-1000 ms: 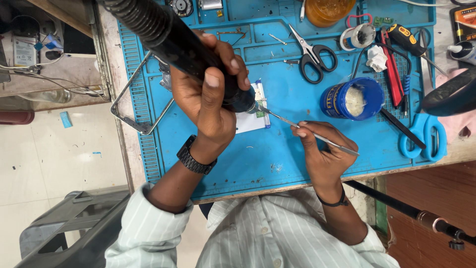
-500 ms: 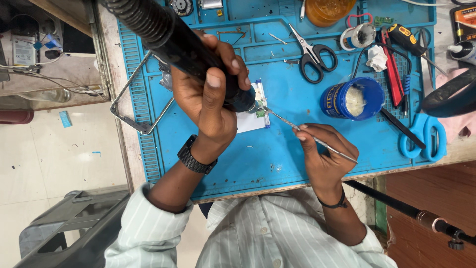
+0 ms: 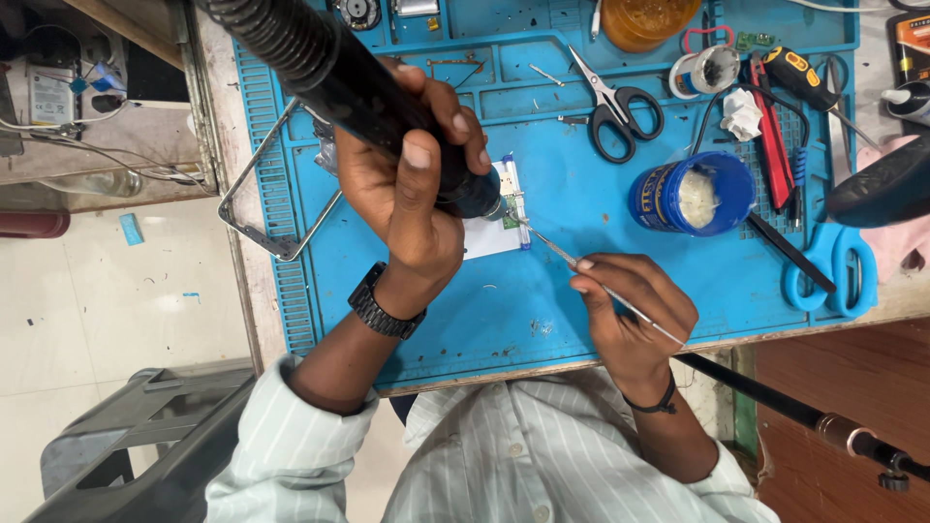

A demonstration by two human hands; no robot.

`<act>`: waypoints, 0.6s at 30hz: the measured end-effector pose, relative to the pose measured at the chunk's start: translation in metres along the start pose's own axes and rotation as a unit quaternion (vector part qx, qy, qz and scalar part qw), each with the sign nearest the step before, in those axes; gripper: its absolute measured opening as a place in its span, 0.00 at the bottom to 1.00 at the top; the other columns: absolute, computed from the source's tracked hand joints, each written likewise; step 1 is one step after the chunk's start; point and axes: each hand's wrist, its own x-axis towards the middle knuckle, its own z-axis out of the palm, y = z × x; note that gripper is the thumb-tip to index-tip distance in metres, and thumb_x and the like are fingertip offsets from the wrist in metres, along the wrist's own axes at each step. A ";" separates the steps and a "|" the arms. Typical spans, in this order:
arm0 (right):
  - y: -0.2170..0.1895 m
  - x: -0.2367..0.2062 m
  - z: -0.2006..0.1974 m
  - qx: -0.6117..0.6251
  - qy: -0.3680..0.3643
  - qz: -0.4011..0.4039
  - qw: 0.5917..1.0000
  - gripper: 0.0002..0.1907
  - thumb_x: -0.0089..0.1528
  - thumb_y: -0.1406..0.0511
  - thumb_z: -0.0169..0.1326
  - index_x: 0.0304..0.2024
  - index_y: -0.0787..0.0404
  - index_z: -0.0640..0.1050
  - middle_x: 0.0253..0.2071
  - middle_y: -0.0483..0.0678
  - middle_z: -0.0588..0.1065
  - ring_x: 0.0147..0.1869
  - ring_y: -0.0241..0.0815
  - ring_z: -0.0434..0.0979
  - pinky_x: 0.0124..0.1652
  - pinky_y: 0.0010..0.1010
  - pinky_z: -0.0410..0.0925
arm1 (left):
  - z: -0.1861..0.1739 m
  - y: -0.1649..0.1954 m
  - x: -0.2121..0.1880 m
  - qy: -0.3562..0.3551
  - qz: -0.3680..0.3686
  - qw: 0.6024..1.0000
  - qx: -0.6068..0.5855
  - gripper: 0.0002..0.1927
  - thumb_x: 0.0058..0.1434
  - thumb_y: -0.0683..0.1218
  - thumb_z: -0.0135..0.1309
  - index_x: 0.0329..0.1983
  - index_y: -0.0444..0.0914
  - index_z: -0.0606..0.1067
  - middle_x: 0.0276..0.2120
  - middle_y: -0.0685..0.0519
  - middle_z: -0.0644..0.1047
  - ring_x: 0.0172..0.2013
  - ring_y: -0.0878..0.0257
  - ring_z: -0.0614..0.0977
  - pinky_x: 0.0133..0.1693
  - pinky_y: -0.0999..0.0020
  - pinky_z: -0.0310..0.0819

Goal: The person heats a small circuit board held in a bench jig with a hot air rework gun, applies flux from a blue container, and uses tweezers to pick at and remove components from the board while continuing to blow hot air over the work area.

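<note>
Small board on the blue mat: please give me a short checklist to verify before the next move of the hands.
1. Left hand wraps fully around the black heat tool: ok.
2. Its nozzle points at the small board: ok.
3. Right hand holds the thin metal tool with its tip at the board: ok.
4. Board lies flat on the blue mat: ok.
5. Open blue tub stands apart from the nozzle: ok.
6. Nozzle is hot: cannot tell.

board (image 3: 494, 228) ctr on mat (image 3: 542, 310) | tub (image 3: 690, 197) right | scissors (image 3: 620, 102) behind (tweezers (image 3: 581, 266) tip at board)
</note>
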 end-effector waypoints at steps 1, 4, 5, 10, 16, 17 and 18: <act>-0.001 0.001 0.000 -0.001 -0.001 -0.003 1.000 0.08 0.62 0.68 0.66 0.41 0.65 0.81 0.41 0.52 0.80 0.42 0.42 0.82 0.41 0.28 0.73 | 0.000 0.000 0.000 -0.001 0.001 1.000 0.002 0.18 0.78 0.52 0.54 0.59 0.36 0.67 0.38 0.46 0.73 0.30 0.61 0.76 0.32 0.68 0.74; -0.003 0.002 -0.001 -0.012 -0.014 -0.010 1.000 0.07 0.62 0.69 0.67 0.39 0.65 0.81 0.41 0.51 0.80 0.42 0.42 0.82 0.41 0.28 0.73 | 0.000 0.000 0.001 -0.004 0.002 1.000 0.005 0.18 0.78 0.52 0.54 0.59 0.36 0.67 0.37 0.46 0.73 0.30 0.61 0.76 0.31 0.68 0.74; -0.004 0.003 0.000 -0.010 -0.016 -0.017 1.000 0.07 0.62 0.69 0.67 0.39 0.65 0.81 0.41 0.51 0.80 0.43 0.43 0.82 0.41 0.28 0.73 | 0.000 0.000 0.001 -0.003 0.003 1.000 0.007 0.18 0.78 0.52 0.54 0.59 0.36 0.67 0.37 0.46 0.73 0.30 0.61 0.77 0.31 0.68 0.74; -0.004 0.005 0.001 -0.018 -0.019 -0.034 0.999 0.07 0.61 0.70 0.67 0.39 0.65 0.82 0.40 0.50 0.80 0.43 0.43 0.82 0.41 0.28 0.73 | 0.001 0.001 0.001 0.001 0.000 1.000 0.004 0.18 0.78 0.52 0.54 0.59 0.35 0.67 0.37 0.45 0.73 0.30 0.61 0.76 0.32 0.68 0.73; -0.004 0.005 0.000 -0.012 -0.020 0.003 1.000 0.07 0.61 0.69 0.67 0.39 0.65 0.82 0.41 0.51 0.80 0.43 0.42 0.82 0.41 0.28 0.73 | 0.004 0.002 -0.001 0.009 -0.003 1.000 -0.013 0.19 0.77 0.53 0.55 0.59 0.35 0.66 0.37 0.45 0.72 0.30 0.60 0.75 0.32 0.67 0.71; -0.004 0.005 0.000 -0.009 -0.020 0.004 1.000 0.07 0.62 0.69 0.66 0.39 0.65 0.82 0.41 0.51 0.80 0.43 0.42 0.82 0.42 0.28 0.73 | 0.004 0.002 -0.002 0.011 0.000 1.000 -0.012 0.19 0.77 0.53 0.55 0.59 0.35 0.66 0.37 0.45 0.72 0.29 0.60 0.75 0.32 0.67 0.71; -0.004 0.004 -0.001 -0.006 -0.020 0.005 1.000 0.07 0.62 0.69 0.66 0.39 0.65 0.82 0.41 0.51 0.80 0.44 0.42 0.82 0.42 0.28 0.74 | 0.004 0.002 -0.002 0.013 0.003 1.000 -0.011 0.19 0.77 0.53 0.55 0.59 0.35 0.66 0.37 0.46 0.72 0.29 0.60 0.75 0.32 0.67 0.71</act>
